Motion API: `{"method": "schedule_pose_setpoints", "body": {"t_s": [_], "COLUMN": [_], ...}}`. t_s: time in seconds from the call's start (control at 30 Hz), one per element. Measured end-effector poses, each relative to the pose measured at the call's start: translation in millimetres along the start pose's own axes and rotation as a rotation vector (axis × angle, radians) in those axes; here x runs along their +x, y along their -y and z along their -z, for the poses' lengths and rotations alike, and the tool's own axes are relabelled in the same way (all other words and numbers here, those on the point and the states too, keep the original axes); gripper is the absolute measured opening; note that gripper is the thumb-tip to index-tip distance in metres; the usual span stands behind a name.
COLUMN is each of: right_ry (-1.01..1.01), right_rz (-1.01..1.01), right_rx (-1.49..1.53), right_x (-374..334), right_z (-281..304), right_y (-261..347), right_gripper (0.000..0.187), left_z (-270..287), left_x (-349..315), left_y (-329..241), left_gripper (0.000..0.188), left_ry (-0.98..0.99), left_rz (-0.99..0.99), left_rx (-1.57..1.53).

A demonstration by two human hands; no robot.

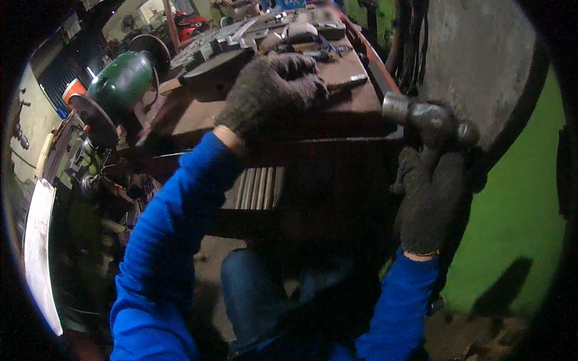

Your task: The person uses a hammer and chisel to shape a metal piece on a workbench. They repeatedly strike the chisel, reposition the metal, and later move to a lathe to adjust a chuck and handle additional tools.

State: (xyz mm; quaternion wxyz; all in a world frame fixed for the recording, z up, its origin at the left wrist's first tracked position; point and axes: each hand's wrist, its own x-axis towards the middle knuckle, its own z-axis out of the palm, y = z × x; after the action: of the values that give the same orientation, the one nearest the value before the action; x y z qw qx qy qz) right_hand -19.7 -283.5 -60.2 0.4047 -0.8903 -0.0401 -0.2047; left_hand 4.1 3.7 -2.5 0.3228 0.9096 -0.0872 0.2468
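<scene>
My left hand (271, 90), in a dark knit glove, is over the workbench (195, 117) with its fingers curled closed. A narrow, dark metal piece with a bright tip (349, 82) sticks out to the right from those fingers; the rest of it is hidden by the glove. My right hand (430, 201), gloved too, is wrapped round the handle of a ball-peen hammer (430, 119). The hammer head is raised beside the bench's right edge, apart from the metal piece. Beyond my left hand lies a dark round plate (218, 64).
A green bench grinder (122, 78) with discs at both ends stands left. Several metal tools and bars (241, 30) crowd the bench's far part. Metal rods (256, 188) lie below the bench top. A grey panel (475, 54) rises against the green wall (512, 228) at right.
</scene>
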Motion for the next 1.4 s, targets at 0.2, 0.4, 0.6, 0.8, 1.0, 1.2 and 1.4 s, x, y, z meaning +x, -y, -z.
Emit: {"method": "schedule_pose_setpoints", "body": {"t_s": [0.2, 0.4, 0.6, 0.8, 1.0, 1.2, 1.4], "right_ry": [-0.196, -0.176, 0.249, 0.390, 0.389, 0.404, 0.376], "right_rz": [0.284, 0.757, 0.670, 0.631, 0.653, 0.619, 0.668], "right_rx": [-0.124, -0.070, -0.398, -0.527, -0.559, -0.552, -0.506], "right_x": [2.7, 53.6, 113.7, 124.6, 129.1, 125.8, 134.3], "right_z": [4.1, 31.1, 29.7, 14.9, 3.4, 5.6, 2.9], "right_y": [2.1, 65.8, 92.9, 124.6, 114.6, 113.4, 105.9], "right_gripper": [0.038, 0.037, 0.042, 0.048, 0.043, 0.043, 0.045], "left_z": [0.2, 2.9, -5.4, -5.9, -7.1, -9.1, -11.3], "left_x": [-7.2, -9.0, 5.3, 12.9, 17.0, 15.8, 21.0], "left_y": [-26.2, -20.6, -28.5, -12.6, -23.0, -21.9, -19.0], "left_gripper": [0.044, 0.047, 0.032, 0.032, 0.032, 0.038, 0.026], "left_ry": [-0.031, -0.031, 0.075, 0.151, 0.199, 0.102, 0.230], "left_rz": [-0.005, -0.113, -0.264, -0.242, -0.237, -0.359, -0.261], "left_rx": [0.149, 0.258, 0.408, 0.456, 0.552, 0.491, 0.579]}}
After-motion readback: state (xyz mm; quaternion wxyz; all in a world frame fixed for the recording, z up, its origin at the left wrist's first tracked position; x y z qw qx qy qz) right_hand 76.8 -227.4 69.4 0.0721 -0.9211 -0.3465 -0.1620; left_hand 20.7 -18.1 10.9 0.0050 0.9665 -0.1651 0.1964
